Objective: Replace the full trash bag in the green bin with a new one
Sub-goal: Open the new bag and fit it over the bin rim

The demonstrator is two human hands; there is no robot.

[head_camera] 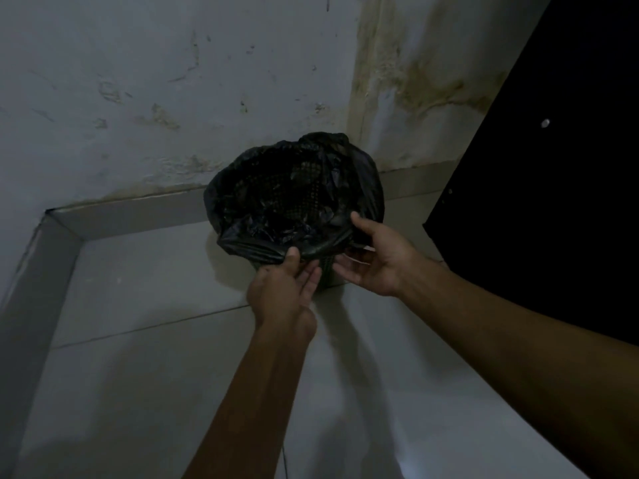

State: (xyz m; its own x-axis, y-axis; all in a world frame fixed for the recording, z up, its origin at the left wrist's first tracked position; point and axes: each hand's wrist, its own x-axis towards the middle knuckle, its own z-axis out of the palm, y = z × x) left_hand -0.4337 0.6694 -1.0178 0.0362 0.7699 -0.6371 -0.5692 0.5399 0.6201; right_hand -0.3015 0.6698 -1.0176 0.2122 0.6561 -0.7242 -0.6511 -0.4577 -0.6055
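Presently: black trash bag [366, 188] lines the mesh green bin [326, 273] on the tiled floor [138, 288], in the wall corner. Left hand [280, 288] pinches the cuff at the near rim; right hand [375, 259], fingers spread, cups it. Step judged: fitting the liner. Next: pull the cuff down evenly.

Wall [173, 98] behind bin [326, 274], dark panel [553, 167] right; floor [138, 288] left open

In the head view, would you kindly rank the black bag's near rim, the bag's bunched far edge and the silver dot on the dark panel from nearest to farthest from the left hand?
From the left hand:
1. Black bag's near rim, touching its fingertips.
2. Bag's bunched far edge, across the bin by the wall.
3. Silver dot, far upper right on the dark panel.
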